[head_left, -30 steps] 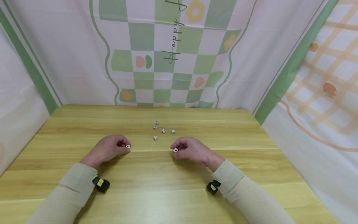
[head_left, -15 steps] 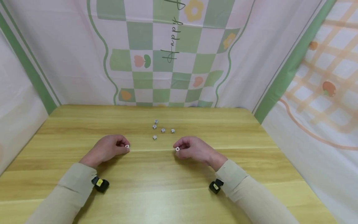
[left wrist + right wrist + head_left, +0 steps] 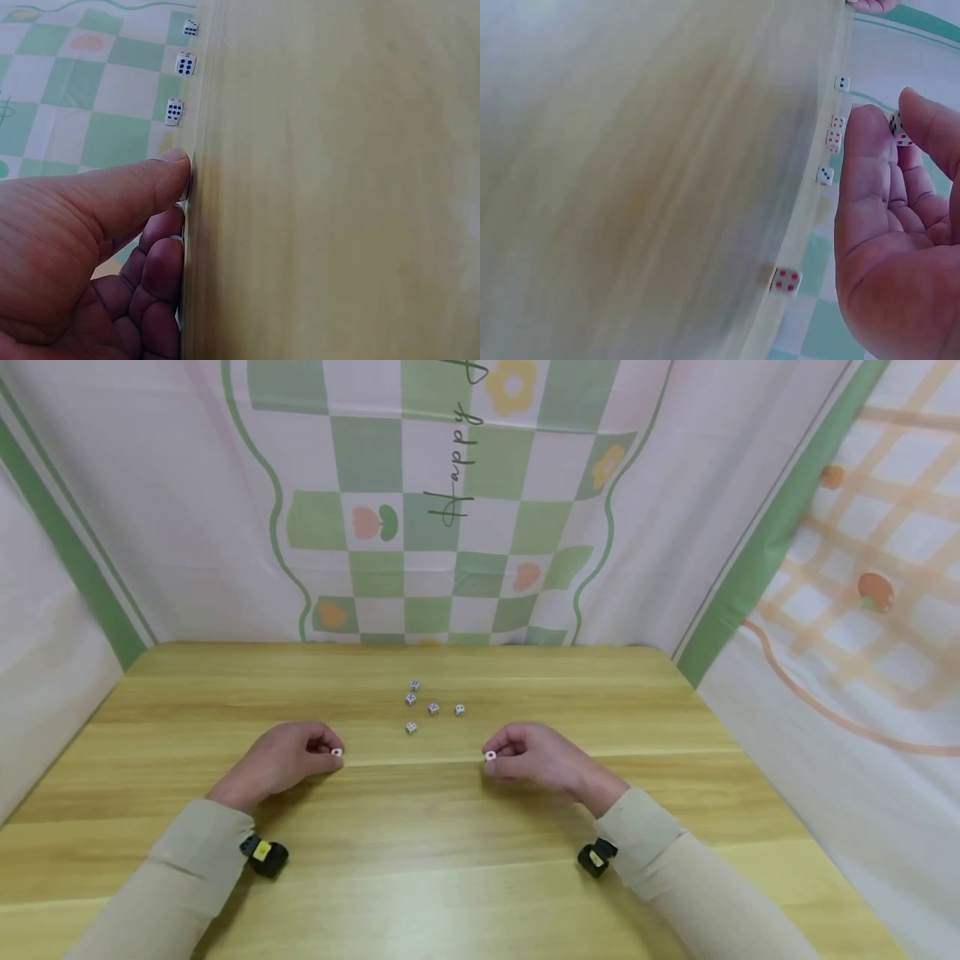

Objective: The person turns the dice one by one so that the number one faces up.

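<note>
My left hand (image 3: 281, 760) rests low over the wooden table, pinching a white die (image 3: 337, 752) between thumb and fingers. In the left wrist view the thumb (image 3: 150, 184) hides nearly all of that die. To the right, my right hand (image 3: 543, 760) pinches a second die (image 3: 491, 756); the right wrist view shows red and dark dots on this die (image 3: 901, 129) between thumb and fingertip. Beyond and between the hands, several loose white dice lie in a small group, among them a near die (image 3: 411, 727), a right-hand die (image 3: 460, 710) and a far die (image 3: 415, 685).
The wooden table (image 3: 420, 860) spreads out under both arms. A patterned cloth (image 3: 442, 527) hangs behind its far edge, with more cloth at the left and right sides. Each wrist carries a small black camera, such as the right one (image 3: 596, 857).
My right hand has shifted to the right, away from the group of dice, with its die still pinched. The left hand stays about where it was, holding its die.
</note>
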Tool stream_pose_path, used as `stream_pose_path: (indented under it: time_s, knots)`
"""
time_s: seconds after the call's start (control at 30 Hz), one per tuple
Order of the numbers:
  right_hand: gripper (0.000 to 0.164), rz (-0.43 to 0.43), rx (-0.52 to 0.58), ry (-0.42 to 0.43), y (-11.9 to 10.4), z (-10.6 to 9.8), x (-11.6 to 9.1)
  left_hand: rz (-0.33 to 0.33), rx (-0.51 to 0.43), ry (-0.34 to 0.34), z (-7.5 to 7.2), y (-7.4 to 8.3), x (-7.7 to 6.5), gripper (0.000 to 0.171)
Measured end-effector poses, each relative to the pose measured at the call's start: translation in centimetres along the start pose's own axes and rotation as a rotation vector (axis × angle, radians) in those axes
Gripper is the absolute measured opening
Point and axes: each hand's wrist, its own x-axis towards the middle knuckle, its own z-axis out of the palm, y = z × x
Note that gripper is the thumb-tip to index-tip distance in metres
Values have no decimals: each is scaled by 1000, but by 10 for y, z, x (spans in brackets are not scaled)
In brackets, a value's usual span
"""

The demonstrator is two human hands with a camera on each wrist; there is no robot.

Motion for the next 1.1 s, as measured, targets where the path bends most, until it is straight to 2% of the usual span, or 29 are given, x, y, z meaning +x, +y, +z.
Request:
stream_pose_path:
  time_s: [0.2,0.53,0.77,1.1]
  knots:
    - [31,12,-72,48,3,-15,-8,-4,-15,-3,0,-2,0,14]
    - [36,32,-15,105,8,-38,-15,3,-3,-1,0,-1,1,14]
    - [37,52,-1,126,15,-48,-15,10,20,-3,0,-2,2,13]
    - [34,75,4,165,26,-61,-16,-13,8,-14,0,0,0,15]
